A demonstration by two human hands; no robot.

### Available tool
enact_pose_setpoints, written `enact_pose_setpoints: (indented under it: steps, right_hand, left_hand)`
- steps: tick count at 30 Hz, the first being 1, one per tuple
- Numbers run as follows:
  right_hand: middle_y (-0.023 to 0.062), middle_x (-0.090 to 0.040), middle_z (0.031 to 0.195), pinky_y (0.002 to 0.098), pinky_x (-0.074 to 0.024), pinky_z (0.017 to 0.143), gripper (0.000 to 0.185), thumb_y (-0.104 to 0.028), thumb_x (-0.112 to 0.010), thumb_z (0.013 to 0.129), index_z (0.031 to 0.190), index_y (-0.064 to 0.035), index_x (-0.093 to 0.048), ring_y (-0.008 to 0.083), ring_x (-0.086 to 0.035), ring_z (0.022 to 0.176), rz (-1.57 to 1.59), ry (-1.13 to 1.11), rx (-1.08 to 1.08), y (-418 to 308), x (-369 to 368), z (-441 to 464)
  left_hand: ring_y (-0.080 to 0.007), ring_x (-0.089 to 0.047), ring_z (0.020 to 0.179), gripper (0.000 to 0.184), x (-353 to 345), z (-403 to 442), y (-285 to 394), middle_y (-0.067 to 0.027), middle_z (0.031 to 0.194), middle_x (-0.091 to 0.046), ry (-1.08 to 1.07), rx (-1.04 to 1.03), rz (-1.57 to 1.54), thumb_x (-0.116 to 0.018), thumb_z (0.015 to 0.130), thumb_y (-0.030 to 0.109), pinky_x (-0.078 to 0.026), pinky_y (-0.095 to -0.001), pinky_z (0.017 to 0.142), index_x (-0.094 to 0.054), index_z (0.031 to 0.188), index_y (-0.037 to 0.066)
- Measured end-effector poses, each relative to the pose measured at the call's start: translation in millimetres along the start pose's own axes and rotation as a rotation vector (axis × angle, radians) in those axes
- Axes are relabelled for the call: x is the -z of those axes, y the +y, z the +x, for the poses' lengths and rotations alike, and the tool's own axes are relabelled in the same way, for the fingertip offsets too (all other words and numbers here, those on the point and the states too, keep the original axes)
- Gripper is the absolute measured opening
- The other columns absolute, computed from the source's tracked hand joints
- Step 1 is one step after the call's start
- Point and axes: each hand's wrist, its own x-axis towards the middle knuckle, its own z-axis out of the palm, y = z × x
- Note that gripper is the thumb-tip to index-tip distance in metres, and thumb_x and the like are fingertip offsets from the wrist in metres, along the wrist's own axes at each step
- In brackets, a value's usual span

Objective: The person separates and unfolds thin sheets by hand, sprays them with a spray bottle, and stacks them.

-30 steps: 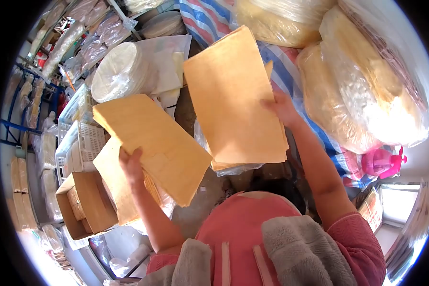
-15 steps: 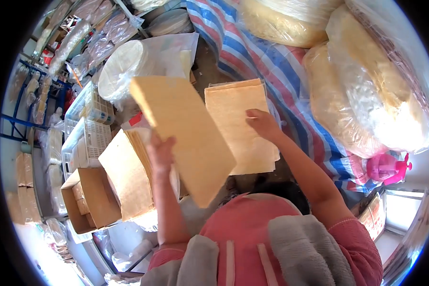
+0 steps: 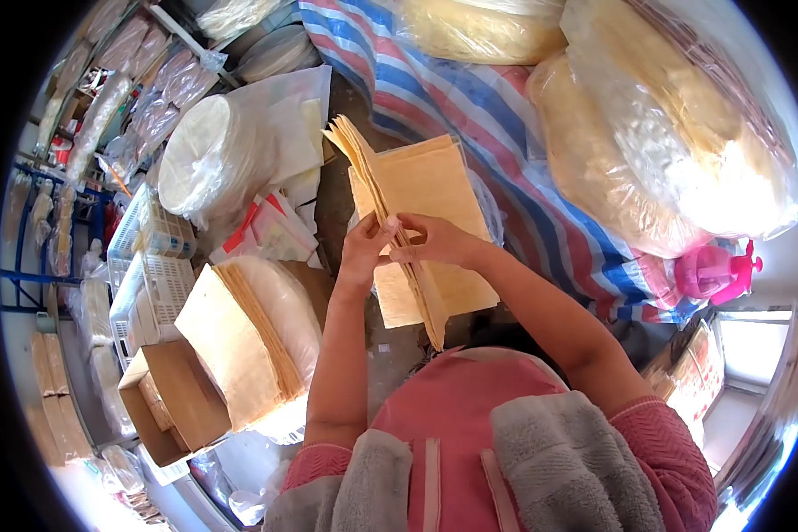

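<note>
Sheets [image 3: 372, 182] are standing on edge over the left part of the stack [image 3: 439, 191]; left hand [image 3: 363, 250] and right hand [image 3: 443, 241] are gripping them mid-length, probably steadying loose edges.

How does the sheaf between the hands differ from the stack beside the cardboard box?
The sheaf is turned nearly edge-on to the camera; the stack beside the cardboard box shows a broad face. The left hand and right hand grip the sheaf, while the stack is untouched. Both consist of tan, layered sheets.
</note>
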Motion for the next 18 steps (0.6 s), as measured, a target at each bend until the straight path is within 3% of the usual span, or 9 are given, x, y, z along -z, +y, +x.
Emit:
enact_pose_setpoints:
  steps: [9, 12, 18]
  right_hand:
    - [0.0012, -0.049, 0.123, 0.0252, -0.0374, 0.079, 0.074, -0.044, -0.069, 0.072, 0.132, -0.0138, -0.039, 0.0121, -0.049, 0.104, 0.019, 0.04, -0.173, -11.7, 12.3, -10.4]
    - [0.0017, -0.052, 0.12, 0.0314, -0.0414, 0.076, 0.067, -0.046, -0.067, 0.072, 0.127, -0.014, -0.045, 0.0154, -0.051, 0.102, 0.002, 0.091, -0.156, -5.8, 12.4, -9.3]
    - [0.004, -0.052, 0.12, 0.0329, -0.0425, 0.081, 0.063, -0.042, -0.062, 0.079, 0.131, -0.0129, -0.041, 0.0157, -0.05, 0.105, 0.052, 0.062, -0.213, -10.8, 12.7, -11.4]
  left_hand:
    - [-0.0111, -0.059, 0.082, 0.037, -1.7, 6.3, -4.1, -0.0016, 0.094, -0.06, -0.019, 0.011, -0.014, -0.057, 0.086, 0.035, -0.052, -0.0266, 0.064, -0.055, 0.11, 0.007]
    - [-0.011, -0.059, 0.081, 0.035, 0.9, 9.7, -8.7, -0.0012, 0.092, -0.06, -0.029, 0.004, -0.016, -0.057, 0.086, 0.032, -0.052, -0.0278, 0.065, -0.055, 0.109, 0.007]
    - [-0.0112, -0.06, 0.08, 0.032, 1.9, 9.0, -7.7, -0.0022, 0.092, -0.06, -0.034, 0.008, -0.027, -0.057, 0.086, 0.03, -0.052, -0.028, 0.065, -0.056, 0.107, 0.006]
